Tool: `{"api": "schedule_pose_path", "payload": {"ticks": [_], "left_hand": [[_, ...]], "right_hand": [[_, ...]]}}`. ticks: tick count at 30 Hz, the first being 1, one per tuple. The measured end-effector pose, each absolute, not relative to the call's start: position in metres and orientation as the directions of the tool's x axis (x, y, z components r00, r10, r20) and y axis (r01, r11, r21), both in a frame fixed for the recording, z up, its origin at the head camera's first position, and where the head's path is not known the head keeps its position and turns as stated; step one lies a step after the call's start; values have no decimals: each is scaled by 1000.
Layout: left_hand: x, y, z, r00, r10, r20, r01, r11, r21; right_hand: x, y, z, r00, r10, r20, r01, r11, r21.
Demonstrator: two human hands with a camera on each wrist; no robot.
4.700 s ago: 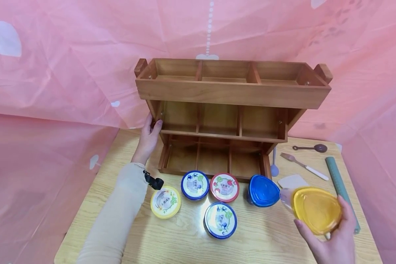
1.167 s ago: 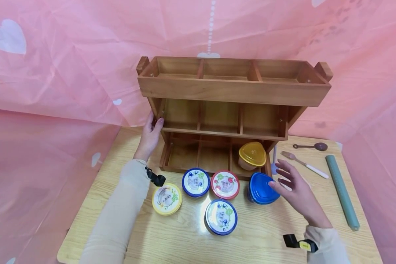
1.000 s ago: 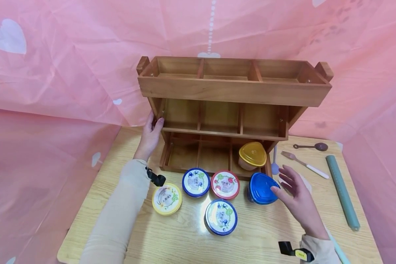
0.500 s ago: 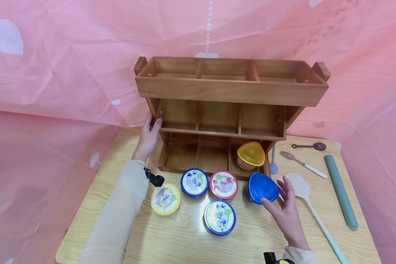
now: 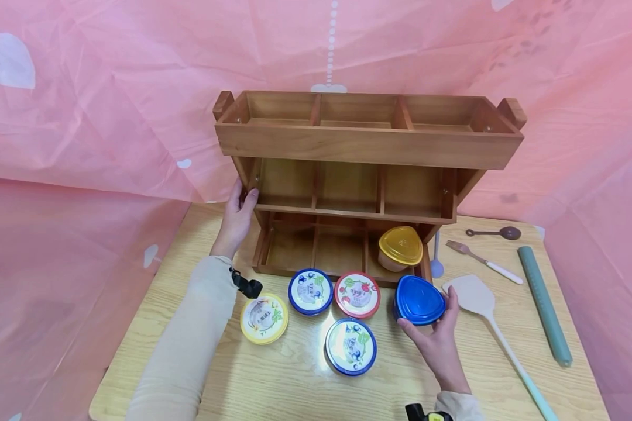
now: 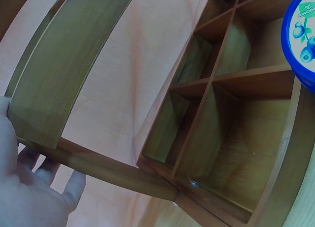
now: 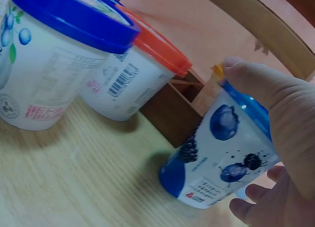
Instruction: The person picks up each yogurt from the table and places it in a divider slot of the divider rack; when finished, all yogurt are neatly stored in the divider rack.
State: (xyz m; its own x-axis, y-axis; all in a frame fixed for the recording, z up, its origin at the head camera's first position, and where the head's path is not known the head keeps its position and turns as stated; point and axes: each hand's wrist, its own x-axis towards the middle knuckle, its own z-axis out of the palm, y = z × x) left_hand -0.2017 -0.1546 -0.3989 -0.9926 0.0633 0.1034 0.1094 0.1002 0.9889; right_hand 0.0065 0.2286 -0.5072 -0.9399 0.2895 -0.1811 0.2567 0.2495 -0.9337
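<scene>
A three-tier wooden rack [image 5: 368, 146] stands at the back of the table. My left hand [image 5: 237, 219] grips its left side support, the thumb in front and the fingers behind, as the left wrist view shows too. At the rack's right front stands a yogurt cup with a blue rounded-triangular lid [image 5: 420, 300], berries printed on its side. My right hand [image 5: 438, 336] holds this cup at the lid edge, thumb at the near left and fingers round the right side. A yellow-lidded cup [image 5: 401, 245] sits in the bottom tier's right compartment.
Before the rack stand round tubs with a yellow lid [image 5: 264, 318], a red lid [image 5: 357, 295] and blue lids [image 5: 311, 292]. To the right lie a spatula [image 5: 474, 295], a fork [image 5: 484, 262], a dark spoon [image 5: 509, 233] and a green rolling pin [image 5: 545, 307]. Pink cloth hangs behind.
The yellow-lidded cup went from my right hand into the bottom tier's right compartment. My right hand then moved left and took hold of the blue-lidded cup. My left hand stayed on the rack.
</scene>
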Motion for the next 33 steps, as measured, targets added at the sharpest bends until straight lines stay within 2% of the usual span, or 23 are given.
{"api": "schedule_pose_path", "payload": {"ticks": [9,23,33], "left_hand": [[-201,-154,-398,-993,64,95,101,96,990],[-200,-154,-397,-993,61,103,109,107,988],[-200,-153,-396,-994,63,91,97,110,989]], "right_hand": [[4,227,-512,-925,292,-241,310,218,-925],[3,228,-515,-923,304,-237,300,179,-937],[7,227,-491,-913,331,-238,298,145,-943]]}}
